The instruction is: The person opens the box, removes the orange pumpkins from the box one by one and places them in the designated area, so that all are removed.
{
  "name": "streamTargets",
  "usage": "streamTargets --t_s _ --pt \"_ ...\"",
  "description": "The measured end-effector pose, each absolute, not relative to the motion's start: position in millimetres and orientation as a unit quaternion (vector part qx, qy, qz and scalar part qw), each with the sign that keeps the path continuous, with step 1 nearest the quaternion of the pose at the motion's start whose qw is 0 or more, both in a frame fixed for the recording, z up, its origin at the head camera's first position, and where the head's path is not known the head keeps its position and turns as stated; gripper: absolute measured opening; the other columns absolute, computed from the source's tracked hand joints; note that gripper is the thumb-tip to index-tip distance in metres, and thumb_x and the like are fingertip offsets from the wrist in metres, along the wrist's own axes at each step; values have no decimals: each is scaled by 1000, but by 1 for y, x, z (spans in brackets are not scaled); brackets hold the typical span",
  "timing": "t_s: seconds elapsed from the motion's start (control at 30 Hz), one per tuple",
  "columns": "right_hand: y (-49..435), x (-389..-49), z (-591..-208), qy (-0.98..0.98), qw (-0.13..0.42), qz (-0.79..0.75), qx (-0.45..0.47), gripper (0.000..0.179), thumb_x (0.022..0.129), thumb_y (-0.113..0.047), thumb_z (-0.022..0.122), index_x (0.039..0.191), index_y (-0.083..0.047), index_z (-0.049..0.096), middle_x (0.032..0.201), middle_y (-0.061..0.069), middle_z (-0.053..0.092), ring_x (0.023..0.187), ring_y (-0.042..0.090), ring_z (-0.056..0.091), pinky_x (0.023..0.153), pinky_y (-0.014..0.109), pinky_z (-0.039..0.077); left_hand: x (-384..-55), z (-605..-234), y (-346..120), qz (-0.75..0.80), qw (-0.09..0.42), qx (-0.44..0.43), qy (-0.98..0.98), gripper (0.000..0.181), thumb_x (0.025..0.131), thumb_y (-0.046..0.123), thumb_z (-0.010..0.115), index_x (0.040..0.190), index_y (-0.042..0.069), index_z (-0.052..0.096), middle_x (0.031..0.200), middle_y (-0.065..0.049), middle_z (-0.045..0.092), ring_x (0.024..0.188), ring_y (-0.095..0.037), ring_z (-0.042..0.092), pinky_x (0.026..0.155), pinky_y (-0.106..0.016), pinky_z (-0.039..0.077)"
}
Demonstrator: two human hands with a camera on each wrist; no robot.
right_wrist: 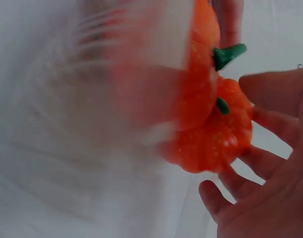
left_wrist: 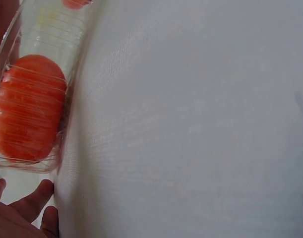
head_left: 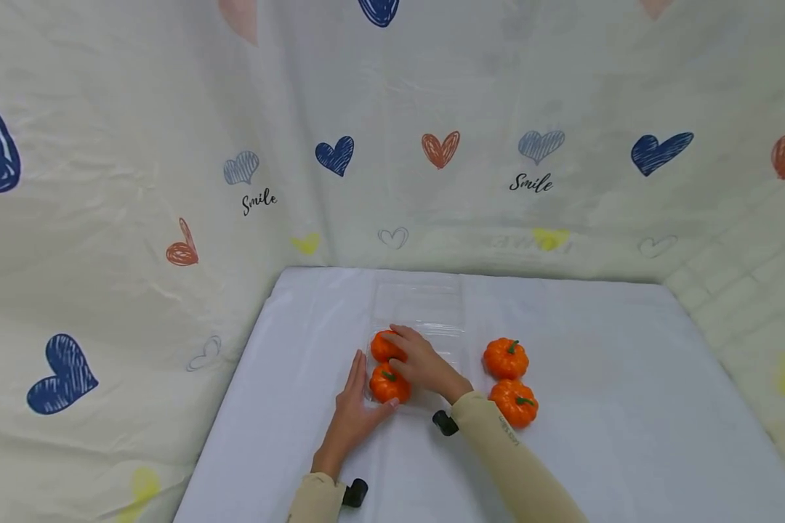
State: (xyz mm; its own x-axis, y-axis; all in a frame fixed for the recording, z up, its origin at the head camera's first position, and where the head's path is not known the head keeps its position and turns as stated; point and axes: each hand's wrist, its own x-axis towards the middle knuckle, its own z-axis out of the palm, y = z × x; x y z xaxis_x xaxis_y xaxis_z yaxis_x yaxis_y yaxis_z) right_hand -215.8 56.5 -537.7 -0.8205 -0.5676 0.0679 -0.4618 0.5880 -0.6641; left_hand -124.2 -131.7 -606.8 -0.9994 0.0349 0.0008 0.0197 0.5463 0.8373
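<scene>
A clear plastic box (head_left: 446, 350) holds a rear orange pumpkin (head_left: 383, 349) and a front orange pumpkin (head_left: 387, 385), both with green stems, along its left side. My right hand (head_left: 424, 363) reaches into the box and grips the rear pumpkin, fingers over its far side and thumb towards the front one. In the right wrist view, its fingers surround that pumpkin (right_wrist: 223, 144); the box wall blurs the left part. My left hand (head_left: 355, 418) rests along the box's left wall with straight fingers, thumb at the front. In the left wrist view the front pumpkin (left_wrist: 30, 109) shows through plastic.
Two more orange pumpkins, one behind (head_left: 504, 357) and one in front (head_left: 513, 404), sit on the white tablecloth (head_left: 628, 407) right of the box. The box's clear lid (head_left: 419, 294) lies opened back behind it. A heart-patterned curtain (head_left: 484, 87) hangs behind the table.
</scene>
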Motion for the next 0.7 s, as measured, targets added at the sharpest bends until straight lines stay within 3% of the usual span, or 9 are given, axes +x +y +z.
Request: streamTargets --t_s 0.17,0.47,0.7 --pt "59 -213 -550 876 28 -361 -319 51 100 2 69 151 -1 59 162 24 44 152 44 37 120 62 37 -123 -607 -129 480 0 16 877 116 88 65 78 174 19 15 179 6 10 153 -39 40 115 -71 37" --pt "57 -210 -562 885 -16 -367 -287 50 103 -7 72 152 -9 62 162 17 49 147 37 49 114 52 46 -124 -608 -130 472 -3 14 882 117 88 67 77 174 20 15 179 5 10 155 -41 36 114 -73 35" --pt "57 -209 -559 885 -27 -379 -269 47 102 -6 74 148 -9 66 158 17 55 144 36 53 113 49 46 -123 -606 -129 480 1 16 877 116 88 64 79 174 18 15 180 2 11 155 -40 37 115 -70 37"
